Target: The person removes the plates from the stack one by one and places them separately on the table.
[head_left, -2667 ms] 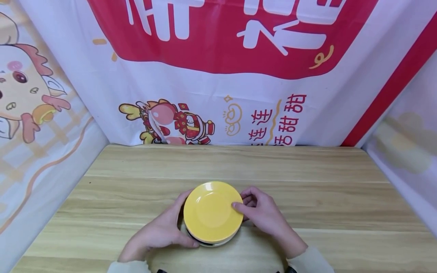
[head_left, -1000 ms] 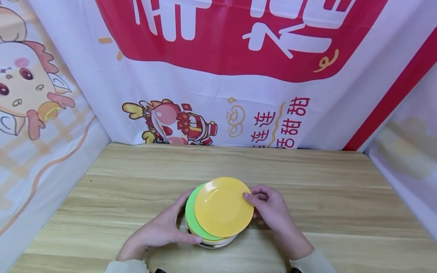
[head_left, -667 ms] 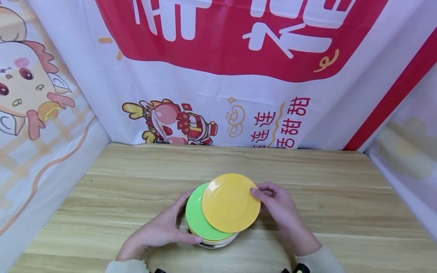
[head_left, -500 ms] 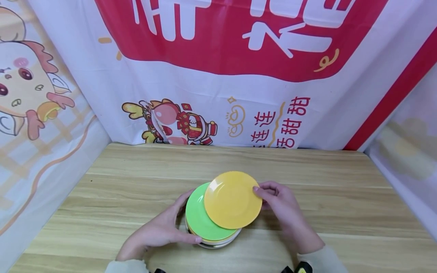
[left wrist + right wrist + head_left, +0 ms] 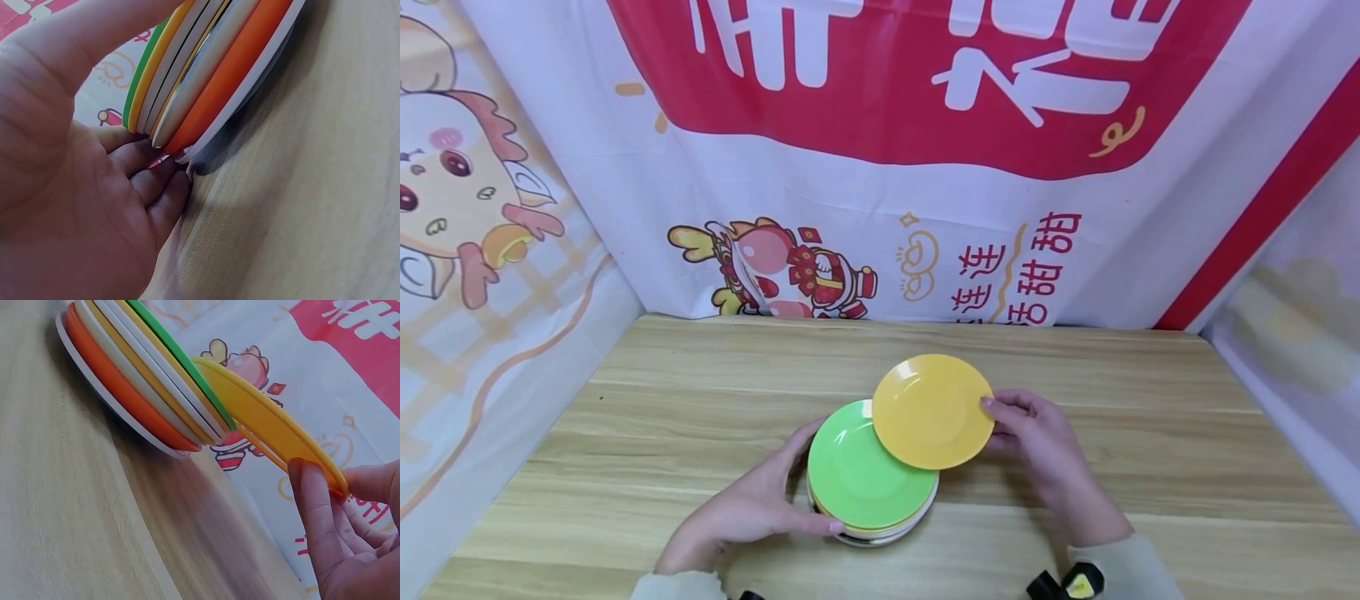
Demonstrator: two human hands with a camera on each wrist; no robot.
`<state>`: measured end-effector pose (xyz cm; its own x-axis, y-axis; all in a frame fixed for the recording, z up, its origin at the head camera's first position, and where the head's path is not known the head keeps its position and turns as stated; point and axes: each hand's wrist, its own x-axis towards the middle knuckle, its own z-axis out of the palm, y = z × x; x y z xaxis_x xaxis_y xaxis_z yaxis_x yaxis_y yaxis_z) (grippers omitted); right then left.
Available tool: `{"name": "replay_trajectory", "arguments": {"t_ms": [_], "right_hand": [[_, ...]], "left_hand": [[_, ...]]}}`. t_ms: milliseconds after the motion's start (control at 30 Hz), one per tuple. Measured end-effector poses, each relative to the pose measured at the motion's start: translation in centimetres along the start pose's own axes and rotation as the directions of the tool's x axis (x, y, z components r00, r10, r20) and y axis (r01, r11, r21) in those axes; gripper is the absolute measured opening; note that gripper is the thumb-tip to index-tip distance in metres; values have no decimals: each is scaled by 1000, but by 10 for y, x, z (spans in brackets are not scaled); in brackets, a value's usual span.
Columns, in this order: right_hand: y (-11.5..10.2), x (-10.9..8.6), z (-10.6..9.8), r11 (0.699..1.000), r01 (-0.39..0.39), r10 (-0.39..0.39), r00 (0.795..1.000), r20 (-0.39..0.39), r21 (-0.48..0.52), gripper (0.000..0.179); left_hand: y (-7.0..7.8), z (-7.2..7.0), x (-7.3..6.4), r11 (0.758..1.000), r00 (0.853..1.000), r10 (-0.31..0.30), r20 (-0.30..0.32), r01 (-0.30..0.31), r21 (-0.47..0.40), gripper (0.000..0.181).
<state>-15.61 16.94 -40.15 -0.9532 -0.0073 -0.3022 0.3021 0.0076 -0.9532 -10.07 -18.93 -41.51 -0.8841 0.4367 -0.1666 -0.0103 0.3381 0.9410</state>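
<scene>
A yellow plate is pinched at its right rim by my right hand, thumb on top and fingers beneath. It is tilted above the stack's back right side, overlapping the top green plate. My left hand holds the stack at its left side, thumb near the front edge and fingers behind. In the left wrist view the stack shows an orange plate low down, with white, cream and yellow rims above it. The right wrist view shows the underside of the yellow plate, its far edge close to the green rim.
The stack stands on a wooden table near its front. A printed white and red cloth hangs behind the table, with more cloth along the left and right sides.
The yellow plate has been lifted off the stack and moved right and back with my right hand, uncovering the green plate. My left hand stays on the stack.
</scene>
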Motion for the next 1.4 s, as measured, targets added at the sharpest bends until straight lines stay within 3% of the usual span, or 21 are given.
{"name": "replay_trajectory", "arguments": {"t_ms": [133,333,700,833,1100,1267,1400], "right_hand": [[0,3,-6,999,-10,10,1000,5,36,49],[2,7,-21,995,-24,26,999,-24,100,41],[-5,20,-68,974,-80,107,987,-121,211,44],[-6,27,-87,953,-102,156,972,-173,285,33],[-3,35,-119,932,-125,227,933,-278,341,19],[-1,40,-137,907,-132,267,914,-305,400,21],[-1,43,-150,885,-154,323,883,-342,438,25]], "left_hand": [[-1,-1,-1,1000,1000,-14,-4,13,-22,116],[-2,-1,1,1000,1000,20,-4,-20,-8,116],[-2,0,1,1000,1000,3,-18,-3,-8,118],[-3,1,2,1000,1000,-2,-22,2,-11,117],[-5,1,2,1000,999,0,-32,0,-12,119],[-5,1,2,1000,999,-11,-38,10,-25,118],[-4,1,1,999,999,-13,-36,12,-37,118]]}}
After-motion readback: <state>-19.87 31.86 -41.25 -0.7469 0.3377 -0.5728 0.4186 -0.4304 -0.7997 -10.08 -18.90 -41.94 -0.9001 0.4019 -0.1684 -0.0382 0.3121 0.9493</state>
